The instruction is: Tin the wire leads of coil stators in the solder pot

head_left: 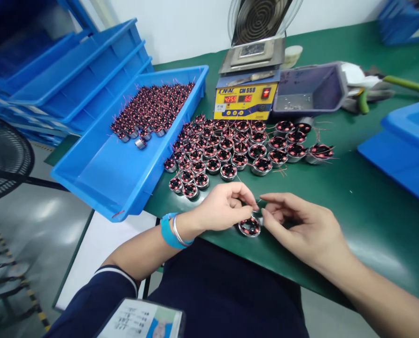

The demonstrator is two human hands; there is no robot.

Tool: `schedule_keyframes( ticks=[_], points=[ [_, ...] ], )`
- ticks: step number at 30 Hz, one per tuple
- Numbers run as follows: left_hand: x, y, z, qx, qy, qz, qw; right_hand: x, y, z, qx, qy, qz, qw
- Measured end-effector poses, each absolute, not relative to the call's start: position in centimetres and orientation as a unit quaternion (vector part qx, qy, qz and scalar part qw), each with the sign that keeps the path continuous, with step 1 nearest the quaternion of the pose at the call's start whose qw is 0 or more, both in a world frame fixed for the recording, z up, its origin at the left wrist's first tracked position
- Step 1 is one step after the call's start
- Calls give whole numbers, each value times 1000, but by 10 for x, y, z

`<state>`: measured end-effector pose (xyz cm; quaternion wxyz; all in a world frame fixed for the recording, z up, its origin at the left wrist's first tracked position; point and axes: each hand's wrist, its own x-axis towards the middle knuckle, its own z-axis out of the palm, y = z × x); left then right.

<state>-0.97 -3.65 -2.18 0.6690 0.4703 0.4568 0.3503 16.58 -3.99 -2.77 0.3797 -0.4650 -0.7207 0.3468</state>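
A round wire-wound motor stator [249,226] in a silver metal ring lies at the table's front edge, with copper coils and a black core. Over its far rim, my left hand [227,206] is closed in a pinch, apparently on a thin wire of that stator. My right hand [301,225] is beside the ring on the right; thumb and forefinger are slightly apart, the other fingers curled. A fine wire end shows faintly between the two hands. Beyond them, several similar stators [228,172] stand in close rows, their loose wire ends sticking up.
A blue tray [100,173] at left holds a heap of small stators [153,110]. Behind the rows stands a yellow-fronted solder pot [245,101] with lit red digits. Right of it sits a dark plastic bin [310,89]. Blue bins [407,141] stand at far right, stacked crates [86,70] at far left.
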Motion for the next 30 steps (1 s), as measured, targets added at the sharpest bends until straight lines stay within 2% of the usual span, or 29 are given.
schedule_keyframes(
  ticks=[6, 13, 22, 30],
  points=[
    [-13, -33, -24, 504, 450, 300, 673, 166, -38, -24, -425, -758, 332, 367],
    [-8, -33, -22, 440, 471, 352, 679, 171, -40, -20, -420, -781, 292, 357],
    [-11, -31, -21, 480, 440, 279, 706, 172, -37, -27, -458, -743, 350, 340],
    [-10, -28, -23, 448, 459, 313, 701, 199, -35, -24, -484, -710, 403, 317]
  ],
)
